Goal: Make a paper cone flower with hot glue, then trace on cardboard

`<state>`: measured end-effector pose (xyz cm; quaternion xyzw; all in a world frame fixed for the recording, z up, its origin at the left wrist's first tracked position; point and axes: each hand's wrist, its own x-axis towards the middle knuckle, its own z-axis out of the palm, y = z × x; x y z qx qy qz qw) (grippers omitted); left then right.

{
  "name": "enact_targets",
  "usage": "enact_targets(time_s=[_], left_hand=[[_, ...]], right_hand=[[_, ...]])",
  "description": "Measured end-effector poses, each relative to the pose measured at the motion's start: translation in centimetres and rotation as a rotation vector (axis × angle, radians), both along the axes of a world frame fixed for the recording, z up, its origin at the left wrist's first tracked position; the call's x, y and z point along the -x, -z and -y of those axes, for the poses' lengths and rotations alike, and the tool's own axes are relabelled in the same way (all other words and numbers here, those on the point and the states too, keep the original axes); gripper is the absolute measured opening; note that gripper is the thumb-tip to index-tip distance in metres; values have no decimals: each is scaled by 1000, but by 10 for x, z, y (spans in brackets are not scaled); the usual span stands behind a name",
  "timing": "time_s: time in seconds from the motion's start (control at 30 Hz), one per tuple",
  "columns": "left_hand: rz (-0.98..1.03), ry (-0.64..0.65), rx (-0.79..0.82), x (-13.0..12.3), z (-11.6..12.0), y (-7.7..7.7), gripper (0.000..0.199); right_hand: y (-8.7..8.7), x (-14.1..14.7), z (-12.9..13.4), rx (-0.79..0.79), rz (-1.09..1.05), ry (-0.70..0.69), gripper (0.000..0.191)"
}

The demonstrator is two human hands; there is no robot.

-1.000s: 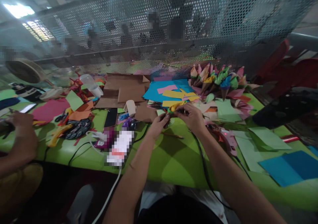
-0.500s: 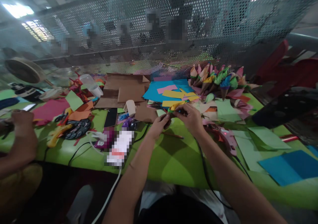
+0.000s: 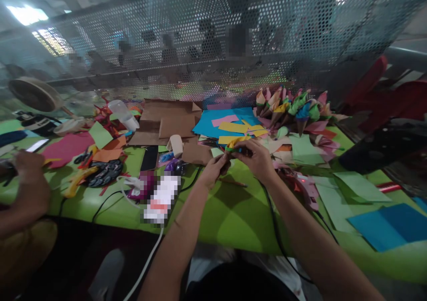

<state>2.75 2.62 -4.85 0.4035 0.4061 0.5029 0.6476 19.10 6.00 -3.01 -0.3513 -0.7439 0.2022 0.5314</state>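
Note:
A small yellow and green paper piece (image 3: 234, 144) is held between my hands over the green table (image 3: 233, 221). My left hand (image 3: 215, 169) pinches its lower left side. The fingers of my right hand (image 3: 256, 157) are closed on its right side. Just beyond lie yellow paper strips (image 3: 230, 126) and a pink strip (image 3: 224, 120) on blue sheets (image 3: 207, 118). A pencil (image 3: 233, 182) rests on the table below my hands.
Paper cones (image 3: 302, 109) stand at the back right. A pink glue gun (image 3: 305, 187) with its cord lies right of my hands. A phone (image 3: 162, 199) with a white cable is at left. Another person's hand (image 3: 30, 165) rests at the far left, near a yellow glue gun (image 3: 78, 181).
Both my hands stay almost in place around the yellow and green paper piece, with only slight finger movement. The view has shifted very little.

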Motion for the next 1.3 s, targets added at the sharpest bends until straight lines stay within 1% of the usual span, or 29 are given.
enact_targets(time_s=[0.2,0.4,0.53,0.63,0.73,0.8,0.87,0.93,1.03,1.1,1.2,1.3], left_hand=[[23,2,15,0,0,0,62],[90,-41,49,0,-2,3,64],[131,-71,67,0,-2,3,63],[168,-107,67,0,-2,3,64],[196,-148,80,1,-3,5,62],[212,-176,75,3,-4,6,60],[229,-191,38,4,-4,7,57],[221,-189,-23,6,-4,6,55],[127,-216,-127,8,-5,3,52],[59,-256,-180,9,-6,3,49],[19,-301,-242,8,-12,6,47],[-32,-340,-283,8,-18,13,46]], right_hand=[[-1,1,1,32,-39,20,16],[-2,1,3,108,-115,-17,19],[-1,3,5,124,-197,58,20],[1,5,6,211,-225,85,26],[2,7,7,299,-199,55,35],[3,9,8,326,-175,34,41],[4,11,10,340,-141,15,43],[7,14,11,343,-94,3,40],[12,18,13,366,-45,-31,36],[17,21,13,380,-30,-63,38],[24,24,11,368,-11,-98,39],[28,26,9,331,6,-80,42]])
